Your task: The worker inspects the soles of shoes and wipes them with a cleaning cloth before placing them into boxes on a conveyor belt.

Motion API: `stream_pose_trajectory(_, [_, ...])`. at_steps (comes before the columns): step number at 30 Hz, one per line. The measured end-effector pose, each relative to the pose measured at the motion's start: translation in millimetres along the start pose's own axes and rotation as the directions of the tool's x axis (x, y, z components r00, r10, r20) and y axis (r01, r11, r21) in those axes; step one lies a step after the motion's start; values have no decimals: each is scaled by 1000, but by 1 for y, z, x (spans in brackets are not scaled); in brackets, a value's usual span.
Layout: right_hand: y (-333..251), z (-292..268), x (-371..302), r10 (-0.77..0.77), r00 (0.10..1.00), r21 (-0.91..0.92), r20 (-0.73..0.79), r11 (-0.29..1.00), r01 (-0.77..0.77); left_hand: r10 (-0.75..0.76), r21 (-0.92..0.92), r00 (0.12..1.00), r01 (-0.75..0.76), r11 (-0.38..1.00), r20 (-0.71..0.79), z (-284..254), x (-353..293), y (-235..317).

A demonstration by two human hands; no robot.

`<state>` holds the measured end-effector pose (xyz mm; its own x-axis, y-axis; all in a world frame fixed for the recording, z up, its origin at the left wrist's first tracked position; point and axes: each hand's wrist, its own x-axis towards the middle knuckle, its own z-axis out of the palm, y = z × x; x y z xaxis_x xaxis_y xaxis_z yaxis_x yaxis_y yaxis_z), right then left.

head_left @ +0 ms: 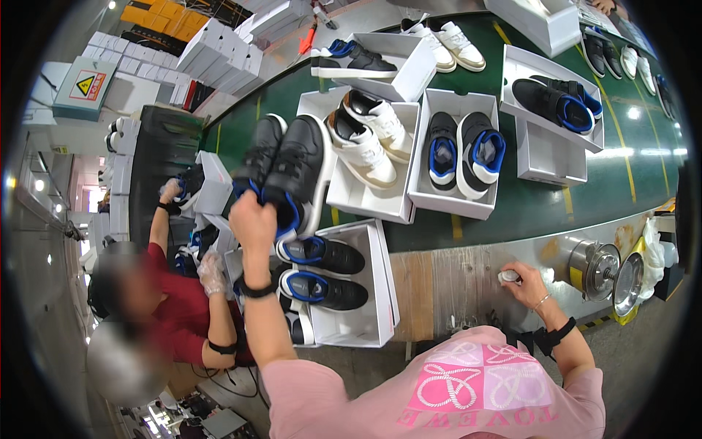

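Observation:
My left hand [252, 225] is closed at the heels of a pair of black sneakers [298, 157] with blue linings and white soles, toes pointing away from me. They are held above the green belt, beside a white box holding white-and-tan sneakers [374, 139]. Just below them, another open white box [376, 322] has black sneakers [329, 289] with blue linings in it or at its edge. Over the worktop [413, 285] at right, my right hand [528, 287] pinches a small whitish object [509, 276]; its kind is too small to tell.
More open boxes of black-and-blue shoes [479, 154] stand along the green conveyor belt [468, 241]. A metal pot [592, 269] with a round lid sits at the right. Close on my left, a person in a red shirt [183, 307] handles shoes with gloved hands.

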<state>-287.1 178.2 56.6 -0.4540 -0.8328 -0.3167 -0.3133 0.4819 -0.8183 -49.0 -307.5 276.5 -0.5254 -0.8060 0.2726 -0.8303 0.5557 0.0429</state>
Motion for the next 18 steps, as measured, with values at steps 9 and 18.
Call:
stream_pose_trajectory(9, [-19,-16,45,30,920,-2,-391,999,-33,142,186,965,-184,965,219,179,161,-76])
stream_pose_trajectory(18, [-16,-10,116,66,936,60,-347,997,-48,574,181,757,-641,746,312,201,192,-29])
